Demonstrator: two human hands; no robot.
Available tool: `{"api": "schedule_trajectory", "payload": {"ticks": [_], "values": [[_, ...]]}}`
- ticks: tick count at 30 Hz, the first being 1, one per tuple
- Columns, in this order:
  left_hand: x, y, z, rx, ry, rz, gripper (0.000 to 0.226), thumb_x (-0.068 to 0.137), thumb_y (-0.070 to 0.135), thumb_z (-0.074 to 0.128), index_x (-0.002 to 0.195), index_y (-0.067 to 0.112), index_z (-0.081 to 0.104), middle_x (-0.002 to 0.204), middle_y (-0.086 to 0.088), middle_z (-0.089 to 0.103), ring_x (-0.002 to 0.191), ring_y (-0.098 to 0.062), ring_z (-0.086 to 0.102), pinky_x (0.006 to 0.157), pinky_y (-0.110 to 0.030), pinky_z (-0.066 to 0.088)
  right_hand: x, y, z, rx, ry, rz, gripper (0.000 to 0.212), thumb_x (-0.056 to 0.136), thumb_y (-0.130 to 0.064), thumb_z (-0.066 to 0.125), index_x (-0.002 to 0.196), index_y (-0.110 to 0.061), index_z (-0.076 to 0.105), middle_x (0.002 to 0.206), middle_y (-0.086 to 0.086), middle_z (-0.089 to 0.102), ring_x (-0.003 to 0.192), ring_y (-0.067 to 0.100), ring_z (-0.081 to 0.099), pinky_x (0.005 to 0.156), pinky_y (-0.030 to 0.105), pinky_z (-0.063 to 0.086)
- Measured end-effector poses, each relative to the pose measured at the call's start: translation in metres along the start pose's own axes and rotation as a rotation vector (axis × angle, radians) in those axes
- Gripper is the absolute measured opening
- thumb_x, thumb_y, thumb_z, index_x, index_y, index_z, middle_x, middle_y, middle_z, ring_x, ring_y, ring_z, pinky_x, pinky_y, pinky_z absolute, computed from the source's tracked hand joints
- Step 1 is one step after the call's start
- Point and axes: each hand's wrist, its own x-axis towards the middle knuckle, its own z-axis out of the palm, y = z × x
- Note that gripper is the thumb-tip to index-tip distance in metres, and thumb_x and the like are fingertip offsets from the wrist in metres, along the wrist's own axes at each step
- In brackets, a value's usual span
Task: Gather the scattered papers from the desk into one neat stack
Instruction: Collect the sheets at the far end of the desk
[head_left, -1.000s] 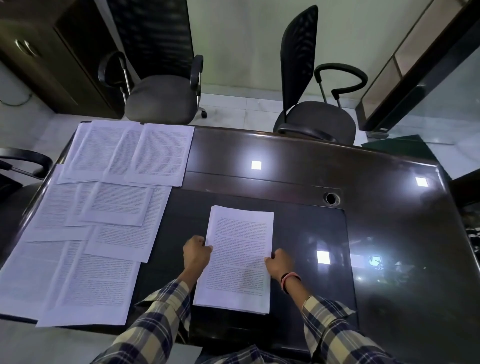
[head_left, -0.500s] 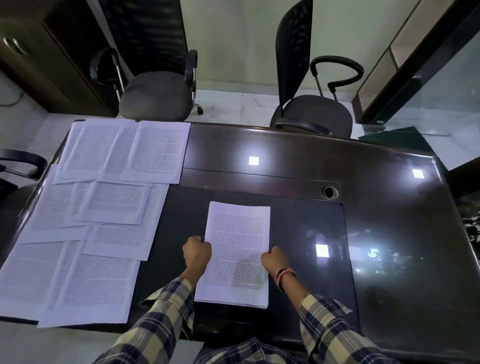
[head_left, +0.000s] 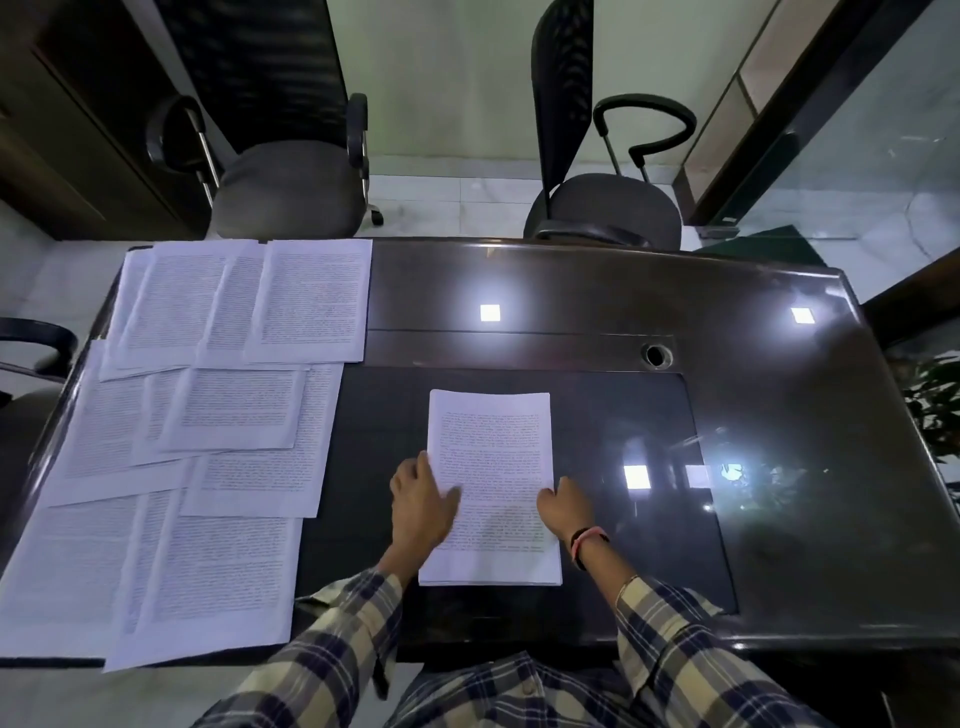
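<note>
The papers (head_left: 208, 415) carry printed text too small to read.

Single head-mounted wide-angle view, pitched steeply forward and down from the near edge of the dark glossy wooden worktop (head_left: 649, 291). Close range: plaid-sleeved forearms enter from the bottom of the frame, left hand (head_left: 420, 503) and right hand (head_left: 563, 512) lower centre. Worktop fills the middle band; its far edge runs across the upper third. Beyond it, two black mesh-backed office chairs (head_left: 283, 195) and pale tiled floor (head_left: 457, 200) along the top. Strong barrel distortion bends the worktop edges at frame left and right. No second view, so no overlap.
</note>
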Motion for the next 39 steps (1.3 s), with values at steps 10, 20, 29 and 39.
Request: {"api": "schedule_trajectory", "payload": {"ticks": [10,20,29,39], "values": [[-0.021,-0.051,0.049,0.799,-0.181,0.718,0.116,0.081,0.075,0.063,0.164,0.02,0.003,0.169,-0.02,-0.019,0.15,-0.045,-0.032,0.113,-0.074,-0.021,0.043,-0.084,-0.01,-0.486,0.028,-0.456,0.046,0.1,-0.019,0.05,0.14,0.004,0.044,0.13,0.025,0.058,0.124,0.041,0.053,0.098,0.042,0.046],[-0.015,-0.056,0.047,0.841,-0.223,0.746,0.112,0.072,0.069,0.076,0.158,0.013,0.03,0.169,-0.025,0.013,0.154,-0.052,0.009,0.113,-0.08,0.017,0.095,-0.135,0.007,-0.814,-0.109,-0.523,0.06,0.097,-0.024,0.051,0.151,-0.005,0.036,0.153,0.018,0.043,0.142,0.038,0.04,0.119,0.05,0.03],[-0.01,-0.057,0.046,0.886,-0.249,0.75,0.106,0.074,0.067,0.076,0.156,0.014,0.036,0.169,-0.023,0.017,0.154,-0.051,0.011,0.112,-0.08,0.02,0.105,-0.138,0.014,-0.943,-0.108,-0.502,0.056,0.089,-0.023,0.062,0.14,-0.006,0.048,0.148,0.016,0.039,0.136,0.04,0.038,0.118,0.051,0.029],[-0.016,-0.053,0.043,0.747,-0.235,0.717,0.117,0.078,0.087,0.053,0.164,0.016,0.015,0.172,-0.019,-0.001,0.157,-0.045,-0.001,0.118,-0.077,0.008,0.111,-0.131,0.008,-0.83,-0.011,-0.496,0.053,0.088,-0.024,0.06,0.138,-0.007,0.047,0.142,0.018,0.045,0.131,0.041,0.044,0.116,0.052,0.031]]}}
